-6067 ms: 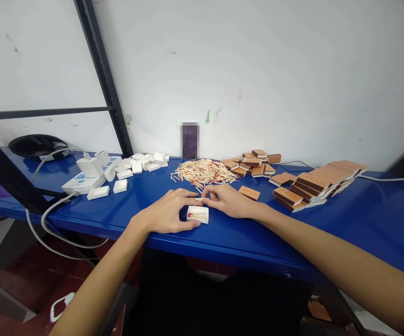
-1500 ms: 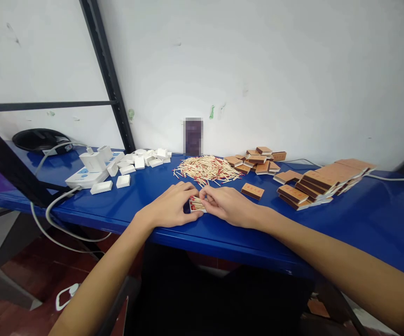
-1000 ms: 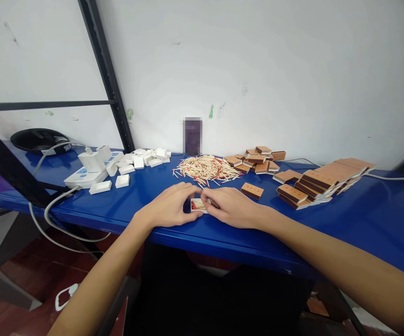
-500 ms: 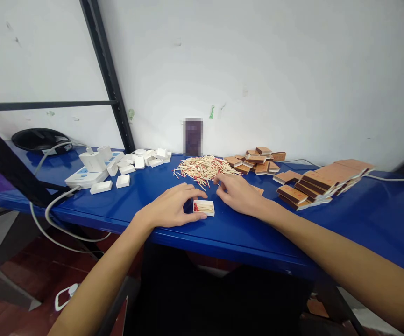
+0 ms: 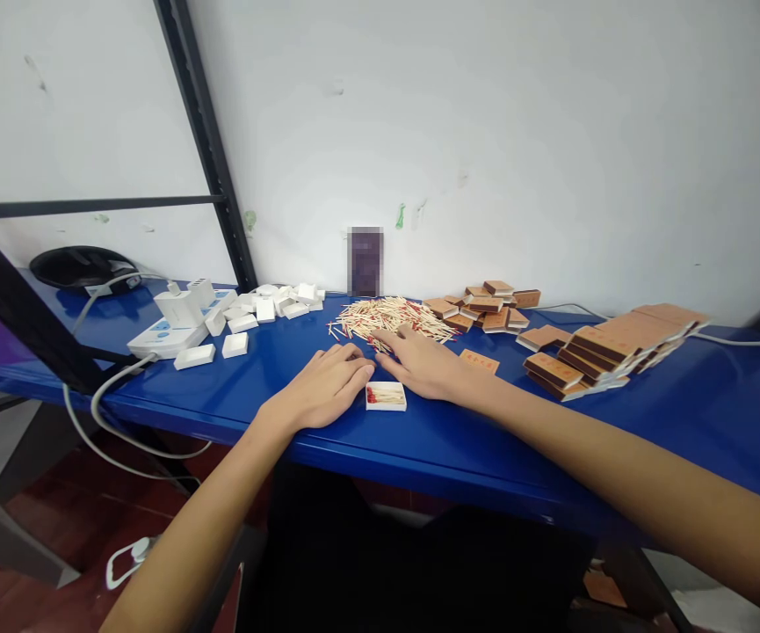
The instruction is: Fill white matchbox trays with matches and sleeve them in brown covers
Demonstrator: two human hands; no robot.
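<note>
A small white matchbox tray point(image 5: 386, 406) lies on the blue table in front of me, with several red-tipped matches inside. Just left of it is my left hand point(image 5: 327, 387), off the tray, its fingers curled and thumb drawn in; anything pinched there is hidden. My right hand point(image 5: 419, 362) reaches leftward over the near edge of a loose match pile point(image 5: 393, 315). Its thumb and forefinger are apart, among a few stray matches near the left fingertips. A flat brown matchbox sleeve point(image 5: 481, 361) rests beside my right wrist.
White empty trays point(image 5: 265, 309) lie at the left near a power strip point(image 5: 169, 338) with plugs and cables. Brown matchboxes point(image 5: 485, 303) are heaped behind on the right, and more stand in a leaning stack point(image 5: 607, 347). A black metal frame point(image 5: 201, 132) rises at the left.
My left hand has let go of the tray and curled its fingers beside it. My right hand has moved left along the front of the match pile, toward my left fingertips.
</note>
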